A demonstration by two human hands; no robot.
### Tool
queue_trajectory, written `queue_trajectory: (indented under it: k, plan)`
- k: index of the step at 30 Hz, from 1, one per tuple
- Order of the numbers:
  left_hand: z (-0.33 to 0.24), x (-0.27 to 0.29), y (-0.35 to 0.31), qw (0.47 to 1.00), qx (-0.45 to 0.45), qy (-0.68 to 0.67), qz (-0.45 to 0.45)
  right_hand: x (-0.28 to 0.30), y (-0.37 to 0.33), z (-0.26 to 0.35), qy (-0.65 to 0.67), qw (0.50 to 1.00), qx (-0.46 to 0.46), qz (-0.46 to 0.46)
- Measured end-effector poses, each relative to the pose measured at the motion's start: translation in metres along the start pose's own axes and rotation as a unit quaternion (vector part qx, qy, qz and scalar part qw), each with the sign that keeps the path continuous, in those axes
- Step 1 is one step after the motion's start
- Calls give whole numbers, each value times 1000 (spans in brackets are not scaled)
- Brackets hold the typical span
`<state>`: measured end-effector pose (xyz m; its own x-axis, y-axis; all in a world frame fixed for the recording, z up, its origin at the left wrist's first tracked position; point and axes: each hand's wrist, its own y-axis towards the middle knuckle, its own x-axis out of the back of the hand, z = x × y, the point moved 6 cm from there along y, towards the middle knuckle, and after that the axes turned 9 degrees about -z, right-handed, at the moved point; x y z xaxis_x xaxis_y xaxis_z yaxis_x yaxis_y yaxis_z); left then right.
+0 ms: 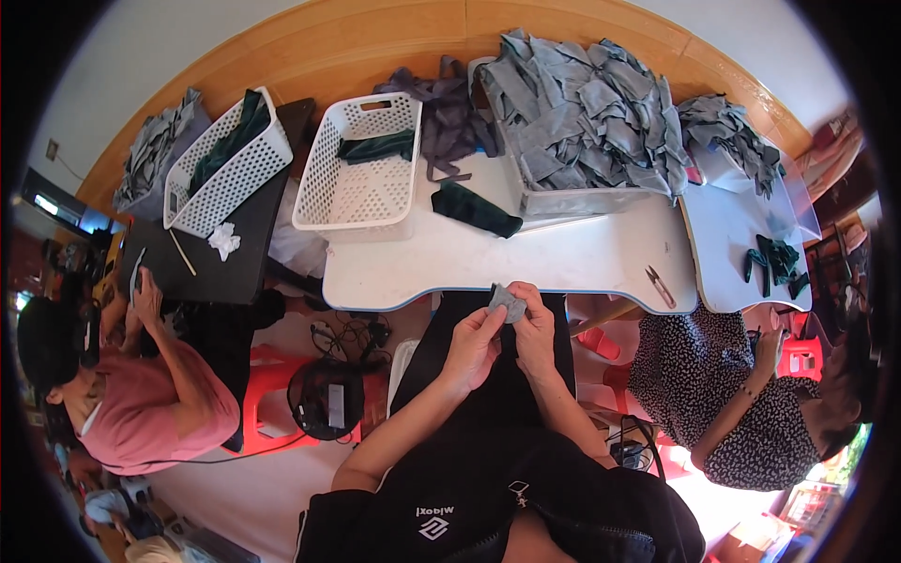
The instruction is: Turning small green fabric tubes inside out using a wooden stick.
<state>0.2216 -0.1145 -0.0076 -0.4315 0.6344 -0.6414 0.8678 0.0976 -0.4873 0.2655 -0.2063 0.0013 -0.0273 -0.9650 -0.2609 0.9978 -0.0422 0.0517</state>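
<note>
Both my hands meet over my lap, just off the near edge of the white table (563,267). Between them is a small grey fabric piece (508,302) with a dark edge at its top left. My left hand (476,345) pinches its left side with thumb and fingers. On its right side, my right hand (535,328) grips it with the fingers curled. Some of the cloth is hidden behind my fingers. On the table ahead lies a dark green velvet strip (476,208). A pair of thread snips (661,287) rests near the table's right edge.
A white perforated basket (310,202) holds green velvet. Behind it is a purple-grey fabric heap (455,122). A clear bin (582,202) overflows with grey fabric strips (591,113). One person in pink (174,413) sits left, another in a patterned dress (699,394) right.
</note>
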Motion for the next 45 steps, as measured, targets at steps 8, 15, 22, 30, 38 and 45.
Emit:
queue_trajectory:
  k: [8, 15, 22, 30, 38, 45]
  plan:
    - [-6, 2, 16, 967, -227, 92, -64, -5, 5, 0, -239, 958, 137, -83]
    - [-38, 25, 43, 898, -312, 308, -33, -3, -8, -36, -34, 986, -161, 17]
    - [-34, 23, 31, 933, -189, 291, 99, -24, -53, -19, 419, 701, -465, 344]
    - [-82, 2, -11, 847, -363, 378, 94, -27, -41, 0, 490, 700, -419, 307]
    - [-61, 27, 3, 918, -295, 266, 2, 25, -24, -13, 142, 888, -366, 240]
    - [-53, 22, 26, 960, -234, 154, -23, 4, -19, -3, -60, 975, -130, 169]
